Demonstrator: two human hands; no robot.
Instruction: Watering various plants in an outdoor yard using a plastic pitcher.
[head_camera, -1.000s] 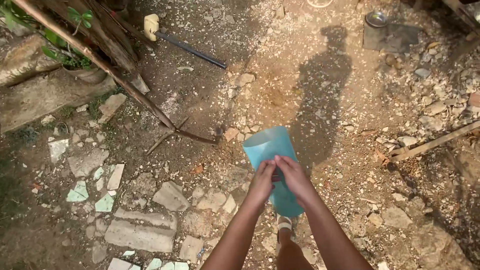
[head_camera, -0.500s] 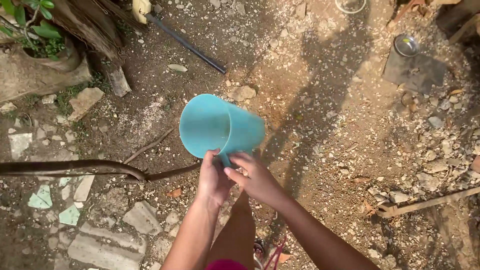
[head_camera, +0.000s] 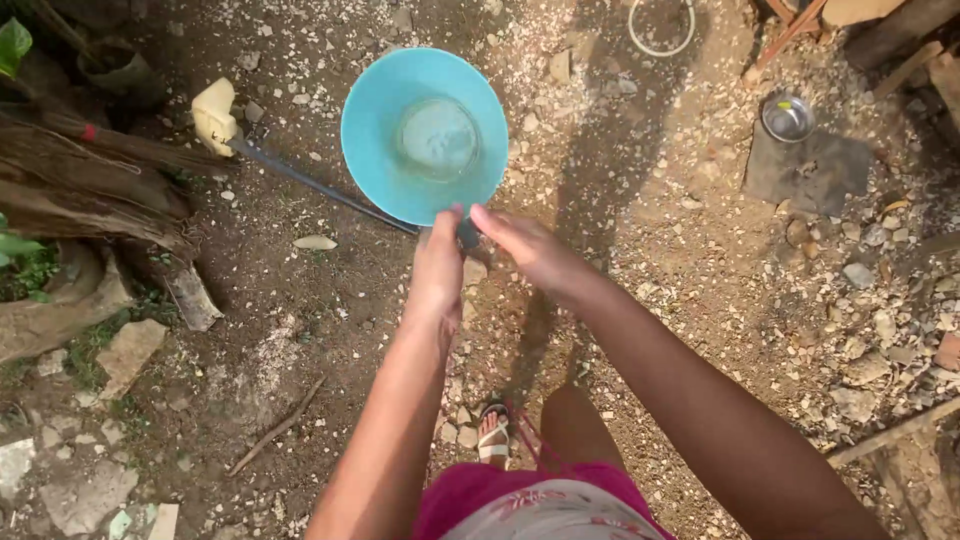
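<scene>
While both hands' fingers (head_camera: 452, 222) pinch its handle, turquoise bucket (head_camera: 424, 135) faces upward.

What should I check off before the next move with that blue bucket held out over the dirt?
1. Left hand gripping the blue bucket at its near rim: ok.
2. Right hand at the same rim: ok, though its fingertips only seem to touch.
3. Bucket mouth faces the camera, inside visible: ok; contents: cannot tell.
4. Dark hose lies on the ground under the bucket: not ok, trip hazard.
5. Footing: sandalled foot on loose stones: cannot tell.
6. Metal bowl stands well off to the right: ok.
</scene>
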